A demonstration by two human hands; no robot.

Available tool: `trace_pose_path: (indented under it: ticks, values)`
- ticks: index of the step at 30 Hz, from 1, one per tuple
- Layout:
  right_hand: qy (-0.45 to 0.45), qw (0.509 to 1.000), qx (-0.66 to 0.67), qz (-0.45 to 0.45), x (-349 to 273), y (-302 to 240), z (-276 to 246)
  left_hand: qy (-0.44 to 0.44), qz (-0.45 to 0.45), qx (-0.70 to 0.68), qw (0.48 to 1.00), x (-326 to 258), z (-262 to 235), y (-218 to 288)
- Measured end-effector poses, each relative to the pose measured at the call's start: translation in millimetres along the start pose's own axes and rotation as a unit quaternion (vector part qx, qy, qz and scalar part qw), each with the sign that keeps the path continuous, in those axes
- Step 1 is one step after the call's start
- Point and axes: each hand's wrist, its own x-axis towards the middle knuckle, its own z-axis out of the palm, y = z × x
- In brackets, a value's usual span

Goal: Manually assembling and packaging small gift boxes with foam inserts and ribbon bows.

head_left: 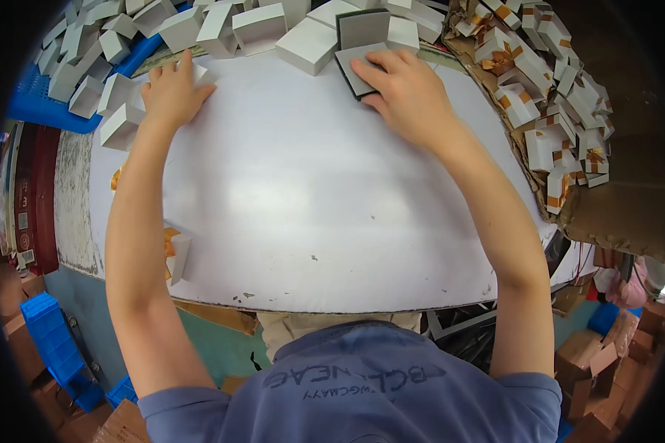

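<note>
At the far left of the table, my left hand [174,92] is stretched out with its thumb and fingers apart, among small open white boxes. One white box [122,125] stands just left of its wrist, and part of another lies behind its fingers; I cannot tell whether they touch it. My right hand [406,92] is at the far right of centre, its fingers curled over a grey, dark-edged hinged case [363,33] whose upper flap stands up. The hand hides part of its lower half. Directly left of the case sits a larger white box [307,46].
Many white boxes crowd the far edge and a blue basket [44,100] at far left. White boxes with gold ribbons [521,103] fill a cardboard tray on the right. Another ribboned box [176,255] lies by my left forearm on the white tabletop [310,199].
</note>
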Motion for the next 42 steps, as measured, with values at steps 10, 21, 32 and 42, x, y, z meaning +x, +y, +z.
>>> trace_pose_path:
  ticks: [10, 21, 32, 42]
  values:
    - [0.222, 0.966, 0.071, -0.112, -37.0, -33.0, -20.4, -0.027, 0.138, -0.544, 0.827, -159.5, -5.0, 84.6]
    - [0.018, 0.973, 0.229, 0.033, -106.3, -4.9, -53.0, 0.019, 0.385, -0.479, 0.789, -184.3, -2.0, 92.5]
    - [0.029, 0.667, 0.655, 0.354, -103.9, -9.6, -64.1, -0.022, 0.392, -0.487, 0.78, -176.8, -11.2, 101.0]
    - [-0.134, 0.946, 0.25, 0.157, -94.5, -63.6, -34.8, -0.029, 0.36, -0.545, 0.757, -161.1, -21.2, 122.9]
